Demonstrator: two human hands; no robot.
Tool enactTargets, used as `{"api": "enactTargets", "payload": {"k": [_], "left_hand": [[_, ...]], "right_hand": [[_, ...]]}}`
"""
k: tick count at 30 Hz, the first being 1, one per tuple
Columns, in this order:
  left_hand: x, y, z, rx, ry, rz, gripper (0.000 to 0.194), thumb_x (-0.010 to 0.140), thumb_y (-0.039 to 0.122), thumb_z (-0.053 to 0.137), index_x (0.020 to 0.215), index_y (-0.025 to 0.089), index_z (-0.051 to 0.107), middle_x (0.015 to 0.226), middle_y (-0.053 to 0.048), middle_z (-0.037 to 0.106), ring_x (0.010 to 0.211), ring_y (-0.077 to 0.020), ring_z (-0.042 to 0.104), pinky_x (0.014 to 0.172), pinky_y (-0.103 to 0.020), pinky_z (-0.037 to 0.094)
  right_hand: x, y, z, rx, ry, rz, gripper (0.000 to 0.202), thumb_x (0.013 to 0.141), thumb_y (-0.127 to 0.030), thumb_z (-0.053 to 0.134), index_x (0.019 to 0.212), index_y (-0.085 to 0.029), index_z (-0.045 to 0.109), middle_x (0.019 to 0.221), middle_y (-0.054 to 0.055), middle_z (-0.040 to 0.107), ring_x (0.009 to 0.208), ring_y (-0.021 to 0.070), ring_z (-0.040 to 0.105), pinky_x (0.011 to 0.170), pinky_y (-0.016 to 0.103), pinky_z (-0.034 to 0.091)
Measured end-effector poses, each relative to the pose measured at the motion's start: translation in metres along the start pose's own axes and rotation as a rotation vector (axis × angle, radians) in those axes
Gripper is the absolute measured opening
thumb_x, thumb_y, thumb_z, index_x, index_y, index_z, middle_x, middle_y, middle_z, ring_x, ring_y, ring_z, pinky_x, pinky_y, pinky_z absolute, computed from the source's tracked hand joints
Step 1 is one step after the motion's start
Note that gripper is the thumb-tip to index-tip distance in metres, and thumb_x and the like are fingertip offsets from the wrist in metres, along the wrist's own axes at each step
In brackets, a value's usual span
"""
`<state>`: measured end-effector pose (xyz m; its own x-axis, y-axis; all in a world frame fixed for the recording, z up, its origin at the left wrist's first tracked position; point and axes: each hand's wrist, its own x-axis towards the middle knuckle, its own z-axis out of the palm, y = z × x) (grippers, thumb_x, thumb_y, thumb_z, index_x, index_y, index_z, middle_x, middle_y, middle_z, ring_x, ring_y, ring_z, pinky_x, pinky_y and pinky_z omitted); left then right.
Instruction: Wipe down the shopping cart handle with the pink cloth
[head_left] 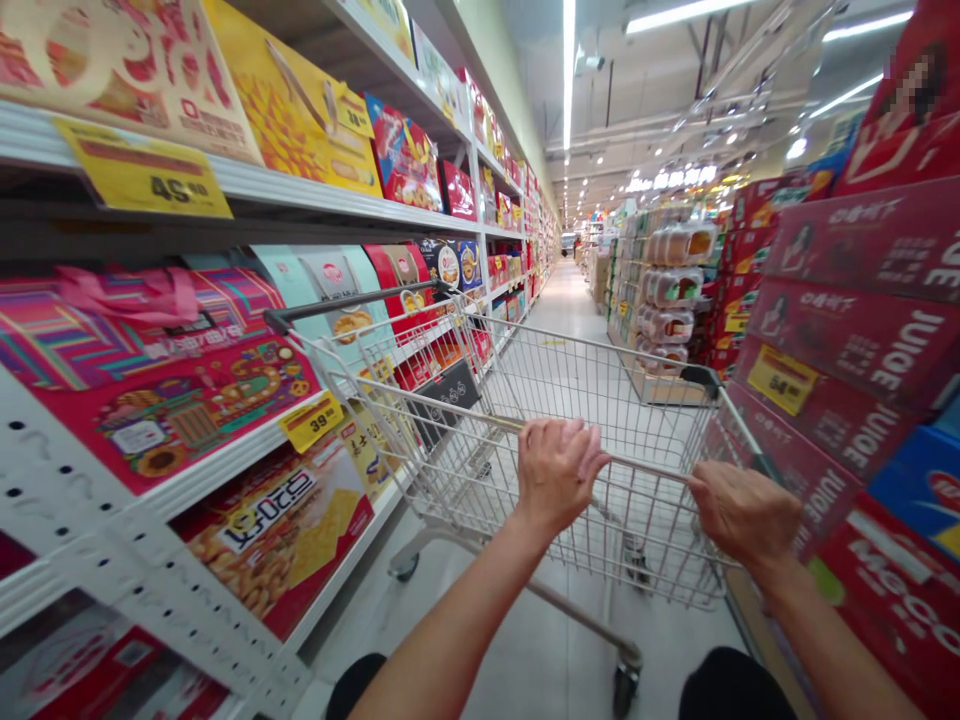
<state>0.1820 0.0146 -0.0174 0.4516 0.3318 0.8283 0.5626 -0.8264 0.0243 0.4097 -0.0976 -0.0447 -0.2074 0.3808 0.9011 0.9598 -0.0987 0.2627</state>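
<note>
A wire shopping cart stands at an angle across the aisle in front of me, and no goods show in its basket. My left hand is closed around the metal rim near the middle of the cart's near side. Farther right, my right hand is wrapped over the same rim, close to the cart's right corner. Both hands have their backs toward the camera, and their fingertips are partly hidden.
White shelves of boxed snacks run along the left, close to the cart. Stacked red juice cartons rise at the right. Ahead, the tiled aisle runs into the distance past a display of plastic-packed goods.
</note>
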Motion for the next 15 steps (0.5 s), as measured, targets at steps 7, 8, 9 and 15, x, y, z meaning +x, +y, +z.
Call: {"api": "enactTargets", "payload": {"k": [7,8,9,15], "left_hand": [[0.001,-0.031,-0.015,0.078,-0.109,0.086,0.030,0.097,0.051,0.056,0.120,0.034,0.065,0.125,0.000,0.071,0.106,-0.0211,0.061,0.110,-0.047,0.030],[0.001,-0.040,-0.019,0.094,-0.104,0.067,0.029,0.098,0.050,0.055,0.120,0.034,0.065,0.125,0.001,0.071,0.107,-0.0213,0.061,0.111,-0.047,0.029],[-0.001,-0.049,-0.023,0.108,-0.097,0.047,0.029,0.098,0.050,0.055,0.121,0.034,0.065,0.125,0.000,0.071,0.108,-0.0216,0.061,0.111,-0.047,0.028],[-0.003,-0.088,-0.039,0.155,-0.097,-0.096,0.031,0.098,0.051,0.055,0.121,0.034,0.067,0.124,-0.002,0.069,0.114,-0.0242,0.057,0.114,-0.051,0.024]], "right_hand": [[-0.024,0.027,0.019,0.017,0.097,-0.047,0.029,0.092,-0.018,0.053,0.063,-0.019,0.058,0.058,0.004,0.065,0.053,0.0108,0.047,0.052,0.028,0.029],[-0.028,0.031,0.022,0.014,0.090,-0.023,0.030,0.092,-0.017,0.052,0.063,-0.019,0.058,0.058,0.005,0.065,0.052,0.0105,0.046,0.052,0.028,0.028],[-0.032,0.035,0.024,0.011,0.080,-0.016,0.032,0.093,-0.019,0.051,0.062,-0.018,0.058,0.058,0.005,0.066,0.051,0.0099,0.045,0.052,0.028,0.028],[-0.035,0.053,0.032,-0.020,-0.087,0.050,0.041,0.097,-0.028,0.047,0.058,-0.019,0.057,0.058,0.007,0.066,0.049,0.0098,0.045,0.052,0.029,0.028]]}}
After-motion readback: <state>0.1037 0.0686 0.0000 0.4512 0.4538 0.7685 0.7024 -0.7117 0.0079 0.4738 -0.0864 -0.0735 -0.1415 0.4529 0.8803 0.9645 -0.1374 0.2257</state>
